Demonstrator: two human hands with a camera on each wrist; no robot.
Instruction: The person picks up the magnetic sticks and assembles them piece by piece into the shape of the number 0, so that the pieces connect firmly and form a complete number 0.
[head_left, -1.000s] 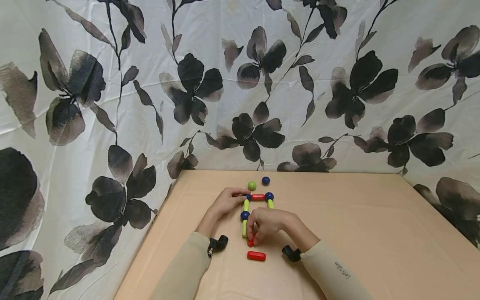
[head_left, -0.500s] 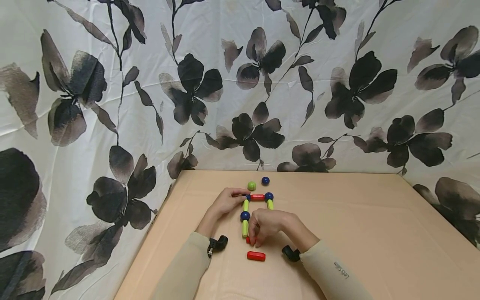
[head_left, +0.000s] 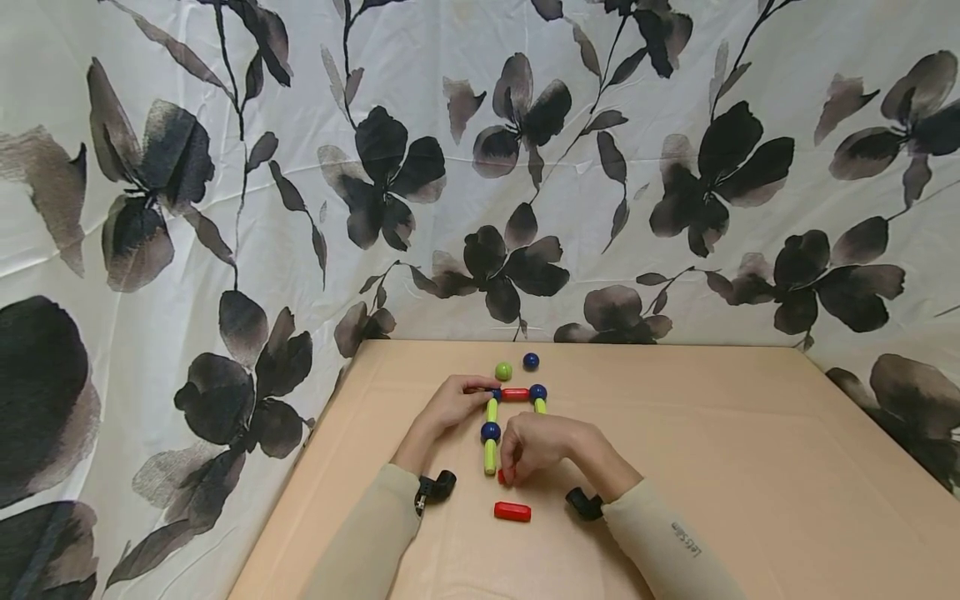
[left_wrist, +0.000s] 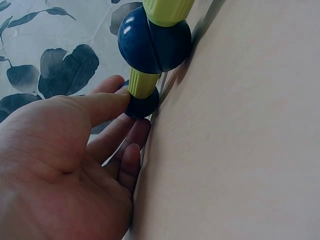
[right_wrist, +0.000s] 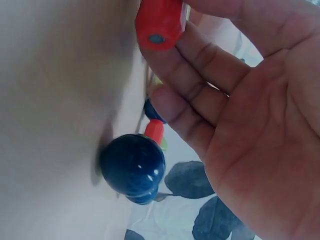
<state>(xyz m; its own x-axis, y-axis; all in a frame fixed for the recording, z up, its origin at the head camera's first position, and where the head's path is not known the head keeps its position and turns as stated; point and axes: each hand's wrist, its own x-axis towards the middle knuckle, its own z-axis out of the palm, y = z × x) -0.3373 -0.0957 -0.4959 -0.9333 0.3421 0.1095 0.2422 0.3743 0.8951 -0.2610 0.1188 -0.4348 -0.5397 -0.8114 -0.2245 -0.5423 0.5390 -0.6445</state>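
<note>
The right hand [head_left: 538, 446] has a red rod [right_wrist: 160, 25] pinched between thumb and fingers, its end showing past the fingertips. That puts it on the person's side of the mid-left blue ball [head_left: 491, 431] and slightly right, near the lower lime rod [head_left: 490, 457] that runs from that ball toward the person; I can't tell whether the two rods touch.

Beyond the same ball, the left hand [head_left: 461, 406] pinches the far-left blue ball [head_left: 495, 395], thumb against where it meets the upper lime rod [head_left: 492, 411]. To the right and beyond, a crosswise red rod [head_left: 515, 394] reaches the far-right blue ball [head_left: 538, 392].

Farther beyond the mid-left blue ball sit a green ball [head_left: 504, 372] and a lone blue ball [head_left: 531, 362]. On its near side, well apart, a loose red rod [head_left: 512, 512] lies on the worktop [head_left: 712, 458].
</note>
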